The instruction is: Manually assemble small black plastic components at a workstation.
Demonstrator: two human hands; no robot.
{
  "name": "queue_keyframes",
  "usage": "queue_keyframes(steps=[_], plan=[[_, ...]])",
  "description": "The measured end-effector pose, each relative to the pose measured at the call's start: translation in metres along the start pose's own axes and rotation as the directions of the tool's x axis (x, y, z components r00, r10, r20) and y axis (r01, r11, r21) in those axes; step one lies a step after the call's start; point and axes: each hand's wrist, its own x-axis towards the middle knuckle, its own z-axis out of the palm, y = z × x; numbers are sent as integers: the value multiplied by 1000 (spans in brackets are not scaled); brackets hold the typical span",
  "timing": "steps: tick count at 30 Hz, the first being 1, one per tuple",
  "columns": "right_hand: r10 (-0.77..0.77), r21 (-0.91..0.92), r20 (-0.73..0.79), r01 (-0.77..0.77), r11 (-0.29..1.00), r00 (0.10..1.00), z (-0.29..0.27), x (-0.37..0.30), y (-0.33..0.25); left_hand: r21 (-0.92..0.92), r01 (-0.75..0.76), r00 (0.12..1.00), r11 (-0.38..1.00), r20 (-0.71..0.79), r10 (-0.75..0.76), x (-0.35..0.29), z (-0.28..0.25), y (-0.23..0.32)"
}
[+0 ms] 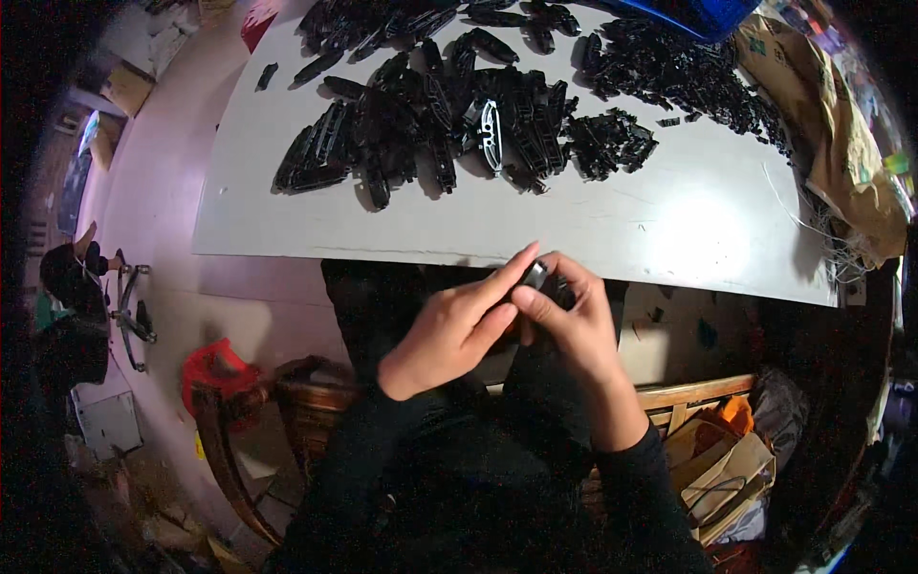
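Just off the near edge of the white table (459, 225), my two hands meet around a small black plastic part (535, 276). My right hand (577, 320) pinches it between thumb and curled fingers. My left hand (457, 330) presses against its left side, with the index finger stretched out and the thumb on the part; most of the part is hidden by the fingers. Beyond them on the table lies a pile of long curved black plastic pieces (382, 129), with one light-coloured piece (491, 137) among them. To its right sits a small heap of short black pieces (612, 143).
A larger heap of small black parts (684, 72) spreads at the far right, below a blue bin (703, 14). A brown paper sack (827, 124) and loose pale strings (832, 239) edge the table's right side. A wooden chair (316, 397) and red bag (218, 378) stand lower left.
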Motion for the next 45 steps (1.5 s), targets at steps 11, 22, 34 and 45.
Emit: queue_keyframes(steps=[11, 22, 34, 45], plan=[[-576, -786, -134, 267, 557, 806, -17, 55, 2, 734, -41, 804, 678, -379, 458, 69, -31, -30], [-599, -990, 4, 87, 109, 801, -10, 80, 9, 914, 169, 816, 369, -339, 467, 99, -24, -22], [-251, -267, -241, 185, 946, 937, -23, 46, -3, -438, -136, 898, 889, -433, -77, 61, -14, -11], [-113, -195, 116, 134, 972, 987, -3, 29, -23, -662, 29, 943, 749, -231, -241, 45, -2, -5]])
